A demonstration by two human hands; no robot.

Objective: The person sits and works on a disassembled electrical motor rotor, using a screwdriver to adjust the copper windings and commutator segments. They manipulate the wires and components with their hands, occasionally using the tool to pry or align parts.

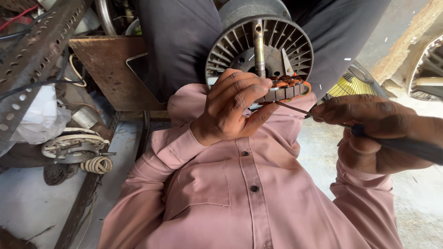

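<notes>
Copper-wound stator [287,87] sits gripped under the left hand [230,106], against the finned motor housing [258,48]; right hand [378,131] clasps a thin dark-handled tool [323,117] pointing at it.

This is a repair workshop: a perforated metal bar [34,55], a wire coil [97,164] and motor parts [69,146] lie on the left floor.
</notes>
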